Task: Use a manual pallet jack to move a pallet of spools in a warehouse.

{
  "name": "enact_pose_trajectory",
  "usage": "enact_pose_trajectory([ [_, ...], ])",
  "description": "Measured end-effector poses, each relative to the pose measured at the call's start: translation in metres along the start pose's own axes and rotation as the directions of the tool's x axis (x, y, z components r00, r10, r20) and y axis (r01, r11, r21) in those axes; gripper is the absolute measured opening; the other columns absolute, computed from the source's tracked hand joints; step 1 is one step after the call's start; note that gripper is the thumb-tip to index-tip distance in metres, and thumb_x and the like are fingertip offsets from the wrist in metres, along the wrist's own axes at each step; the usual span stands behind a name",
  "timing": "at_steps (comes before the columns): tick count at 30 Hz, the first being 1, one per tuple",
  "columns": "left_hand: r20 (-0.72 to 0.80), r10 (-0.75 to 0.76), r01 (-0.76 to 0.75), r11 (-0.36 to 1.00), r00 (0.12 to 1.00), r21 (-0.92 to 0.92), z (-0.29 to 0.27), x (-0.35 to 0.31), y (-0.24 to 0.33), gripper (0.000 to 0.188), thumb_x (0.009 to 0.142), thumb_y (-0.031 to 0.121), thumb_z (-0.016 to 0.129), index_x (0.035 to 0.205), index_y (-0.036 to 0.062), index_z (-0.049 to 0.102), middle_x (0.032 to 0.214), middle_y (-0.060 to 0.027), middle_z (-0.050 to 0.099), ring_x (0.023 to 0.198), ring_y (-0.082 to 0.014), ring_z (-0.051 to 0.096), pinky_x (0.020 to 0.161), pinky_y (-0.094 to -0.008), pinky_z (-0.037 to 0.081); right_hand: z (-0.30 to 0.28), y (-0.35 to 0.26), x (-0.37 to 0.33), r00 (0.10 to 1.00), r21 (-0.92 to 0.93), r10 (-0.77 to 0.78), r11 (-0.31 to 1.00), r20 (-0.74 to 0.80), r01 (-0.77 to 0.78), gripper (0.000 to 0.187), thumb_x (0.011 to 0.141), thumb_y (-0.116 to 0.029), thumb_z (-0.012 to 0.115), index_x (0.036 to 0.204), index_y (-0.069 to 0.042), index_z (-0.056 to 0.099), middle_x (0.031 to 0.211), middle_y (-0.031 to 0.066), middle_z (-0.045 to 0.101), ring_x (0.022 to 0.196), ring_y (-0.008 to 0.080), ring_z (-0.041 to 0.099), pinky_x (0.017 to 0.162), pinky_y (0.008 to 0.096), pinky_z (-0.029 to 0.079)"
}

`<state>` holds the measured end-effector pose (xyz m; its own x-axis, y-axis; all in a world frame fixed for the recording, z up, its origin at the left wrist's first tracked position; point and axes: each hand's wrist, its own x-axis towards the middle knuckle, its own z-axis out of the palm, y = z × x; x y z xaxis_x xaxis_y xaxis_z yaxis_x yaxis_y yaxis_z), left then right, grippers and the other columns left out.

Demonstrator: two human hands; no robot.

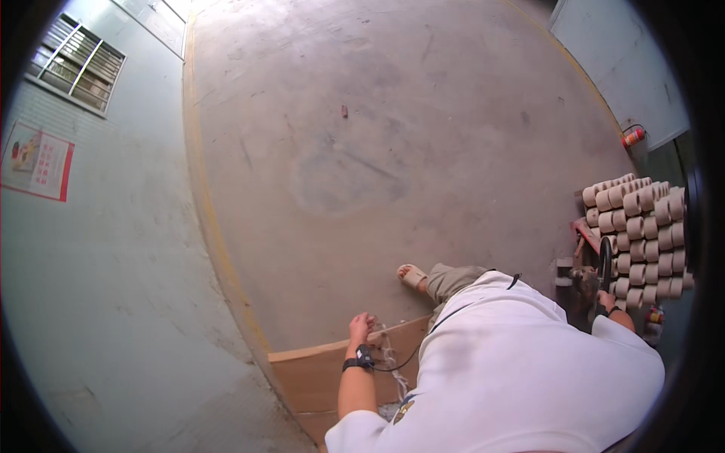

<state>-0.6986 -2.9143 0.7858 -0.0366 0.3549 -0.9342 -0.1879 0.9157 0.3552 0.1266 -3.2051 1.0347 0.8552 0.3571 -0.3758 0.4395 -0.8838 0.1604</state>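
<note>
On the right, my right hand is wrapped round the lower part of a black loop handle. The handle looks like that of a hand pallet jack, whose worn metal base and red frame show beside it. Close by stands a stack of cream-coloured short hollow cylinders, several rows high. At lower left, my left hand is held with its fingers curled in, and nothing shows in it. Just below it is a brown cardboard box, with tangled white strips at its side.
A pale wall with a barred window and a poster runs along the left. Yellow lines edge the concrete floor. A small reddish piece lies on it. A red fire extinguisher stands at far right.
</note>
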Motion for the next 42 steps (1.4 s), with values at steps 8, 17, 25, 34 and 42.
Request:
enact_pose_trajectory([
  [8, -0.12, -0.164, 0.157, 0.985, 0.979, -0.064, -0.079, 0.051, 0.109, 0.022, 0.089, 0.02, 0.053, 0.103, 0.0038, 0.058, 0.083, -0.011, 0.066, 0.062, -0.0187, 0.061, 0.048, -0.0278, 0.044, -0.019, -0.177, -0.066, 0.961, 0.166, 0.271, 0.947, 0.046, -0.275, 0.019, 0.073, -0.022, 0.061, 0.084, -0.008, 0.069, 0.088, 0.0293, 0.064, 0.089, 0.0423, 0.063, 0.078, 0.046, 0.049],
  [17, -0.101, -0.293, 0.307, 0.938, 0.951, 0.163, -0.143, 0.116, 0.21, 0.04, 0.092, 0.031, 0.048, 0.122, 0.0058, 0.054, 0.1, -0.0099, 0.067, 0.087, -0.024, 0.063, 0.08, -0.0395, 0.05, -0.026, -0.34, -0.065, 0.988, 0.183, 0.156, 0.971, -0.008, -0.152, 0.032, 0.066, -0.026, 0.061, 0.08, 0.002, 0.066, 0.078, 0.0272, 0.064, 0.078, 0.0411, 0.064, 0.071, 0.0455, 0.05],
  [25, 0.005, -0.064, 0.06, 0.952, 0.998, 0.3, -0.178, 0.18, 0.388, 0.026, 0.089, 0.021, 0.054, 0.107, 0.0037, 0.057, 0.084, -0.012, 0.067, 0.067, -0.0198, 0.063, 0.048, -0.0277, 0.044, -0.042, -0.394, -0.059, 0.992, -0.18, -0.125, 0.977, -0.026, 0.118, 0.013, 0.069, -0.021, 0.063, 0.077, -0.012, 0.068, 0.079, 0.022, 0.066, 0.081, 0.0385, 0.066, 0.074, 0.0452, 0.051],
  [34, 0.054, 0.164, -0.172, 0.964, 0.985, 0.205, -0.067, 0.188, 0.537, 0.02, 0.09, 0.023, 0.057, 0.102, 0.0059, 0.056, 0.082, -0.0084, 0.066, 0.067, -0.0172, 0.062, 0.052, -0.0287, 0.045, -0.079, -0.477, -0.152, 0.851, 0.528, 0.52, 0.745, -0.076, -0.407, 0.025, 0.059, -0.02, 0.066, 0.068, 0.004, 0.065, 0.064, 0.0177, 0.063, 0.06, 0.0291, 0.063, 0.058, 0.0386, 0.049],
  [42, 0.171, 0.011, -0.061, 0.956, 0.985, 0.289, -0.077, 0.167, 0.47, 0.027, 0.09, 0.023, 0.054, 0.108, 0.0031, 0.055, 0.088, -0.0129, 0.067, 0.07, -0.0218, 0.062, 0.056, -0.0317, 0.047, -0.104, -0.484, -0.177, 0.855, 0.58, 0.517, 0.706, -0.031, -0.406, 0.029, 0.058, -0.02, 0.068, 0.07, 0.006, 0.063, 0.066, 0.0148, 0.062, 0.059, 0.0262, 0.062, 0.057, 0.0388, 0.048],
])
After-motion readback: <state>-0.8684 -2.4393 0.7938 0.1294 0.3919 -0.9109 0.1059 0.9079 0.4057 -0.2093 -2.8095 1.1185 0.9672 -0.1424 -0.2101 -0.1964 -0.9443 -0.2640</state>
